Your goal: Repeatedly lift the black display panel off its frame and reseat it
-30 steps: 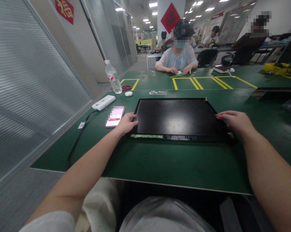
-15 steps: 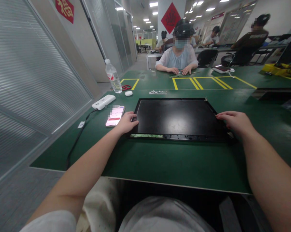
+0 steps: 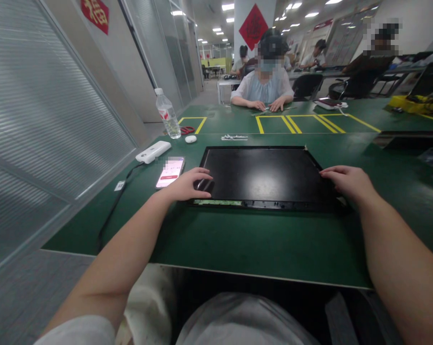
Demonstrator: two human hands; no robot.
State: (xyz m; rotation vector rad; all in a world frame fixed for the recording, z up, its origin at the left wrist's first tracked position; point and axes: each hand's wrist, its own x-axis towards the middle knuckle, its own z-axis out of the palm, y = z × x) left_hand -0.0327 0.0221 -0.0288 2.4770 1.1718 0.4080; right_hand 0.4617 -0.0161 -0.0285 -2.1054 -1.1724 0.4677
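A flat black screen panel (image 3: pixel 263 175) lies on the green table (image 3: pixel 259 244), with a green circuit strip (image 3: pixel 218 202) along its near edge at the left. At the panel's left edge is my left hand (image 3: pixel 193 184), its thumb and fingers spread apart over the corner area, holding nothing. My right hand (image 3: pixel 347 182) is at the right edge, fingertips and thumb pinched on the panel's rim. Just left of my left hand lies a phone (image 3: pixel 170 173) with a lit pink display.
Behind the phone are a white power bank (image 3: pixel 153 152) with a black cable, a white case (image 3: pixel 190 139), red scissors (image 3: pixel 188 130) and a water bottle (image 3: pixel 167 114). Small white pieces (image 3: pixel 234 137) lie beyond the panel. A person (image 3: pixel 265 86) sits across the table.
My left hand has moved slightly right over the panel's edge, and its thumb and fingers have spread wider. My right hand has stayed at the right edge.
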